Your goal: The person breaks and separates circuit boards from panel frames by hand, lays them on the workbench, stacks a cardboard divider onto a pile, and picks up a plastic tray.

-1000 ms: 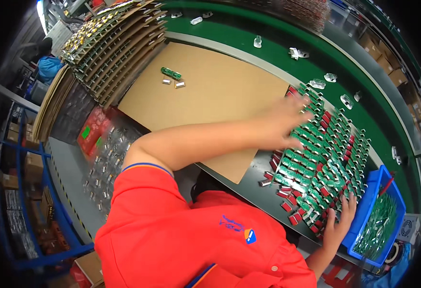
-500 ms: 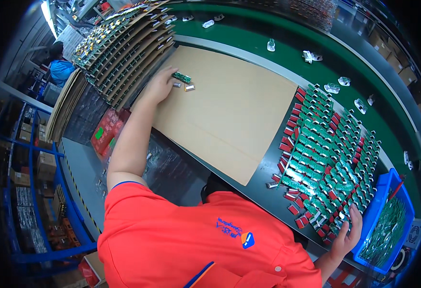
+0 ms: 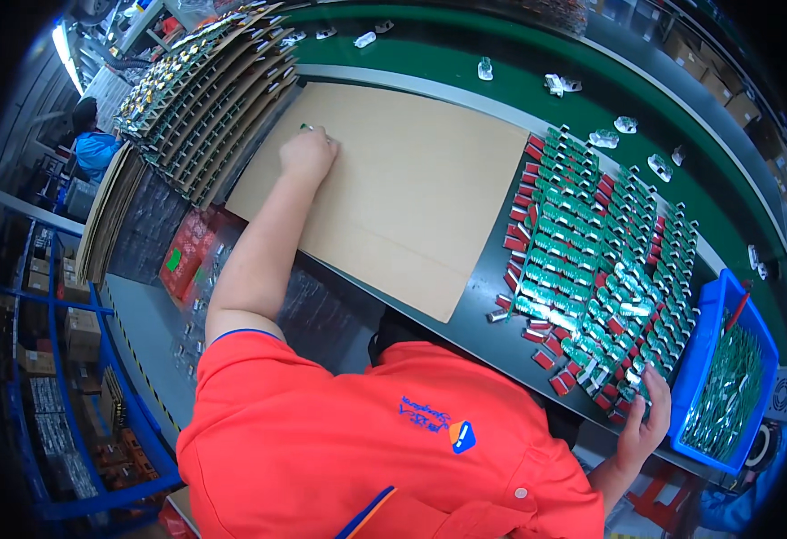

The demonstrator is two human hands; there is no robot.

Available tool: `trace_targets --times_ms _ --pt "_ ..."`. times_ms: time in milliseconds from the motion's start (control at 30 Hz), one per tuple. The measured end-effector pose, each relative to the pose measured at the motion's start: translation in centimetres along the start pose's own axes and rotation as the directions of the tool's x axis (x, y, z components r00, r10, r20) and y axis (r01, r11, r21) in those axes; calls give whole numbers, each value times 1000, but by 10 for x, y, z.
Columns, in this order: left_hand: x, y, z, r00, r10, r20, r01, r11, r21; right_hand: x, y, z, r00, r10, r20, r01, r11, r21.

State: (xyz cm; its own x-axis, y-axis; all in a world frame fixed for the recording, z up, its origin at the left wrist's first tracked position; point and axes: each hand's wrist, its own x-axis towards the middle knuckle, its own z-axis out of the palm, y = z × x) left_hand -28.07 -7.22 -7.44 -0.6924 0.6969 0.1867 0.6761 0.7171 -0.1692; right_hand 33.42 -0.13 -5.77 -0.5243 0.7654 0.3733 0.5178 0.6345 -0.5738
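Note:
My left hand (image 3: 308, 154) is curled into a closed grip low over the far left part of a brown cardboard sheet (image 3: 411, 180). A small green circuit board (image 3: 306, 127) sticks out past its fingers; most of it is hidden by the hand. My right hand (image 3: 646, 420) rests at the near right corner of a large group of green circuit boards (image 3: 573, 260) with red and silver parts. Its thumb and fingers are apart, and the fingertips touch or nearly touch the closest boards.
A blue bin (image 3: 764, 395) with many bare green boards stands at the right. Beyond the cardboard runs a green conveyor belt (image 3: 447, 45) carrying scattered white and clear parts. Stacked board-laden cardboard layers (image 3: 205, 117) rise at the far left. A person in blue (image 3: 95, 154) is in the background.
My left hand has closed over the small board and two little silver parts, which no longer show. The view has shifted slightly; my right hand stays at the same corner.

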Motion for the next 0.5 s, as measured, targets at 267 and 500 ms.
trace_targets --times_ms 267,500 --pt "-38 37 -26 998 -57 -10 20 499 -866 -13 1 -3 997 25 -66 -20 997 74" --pt "-123 137 -92 765 621 169 564 -520 -642 9 -27 10 999 -46 -9 46 971 235"
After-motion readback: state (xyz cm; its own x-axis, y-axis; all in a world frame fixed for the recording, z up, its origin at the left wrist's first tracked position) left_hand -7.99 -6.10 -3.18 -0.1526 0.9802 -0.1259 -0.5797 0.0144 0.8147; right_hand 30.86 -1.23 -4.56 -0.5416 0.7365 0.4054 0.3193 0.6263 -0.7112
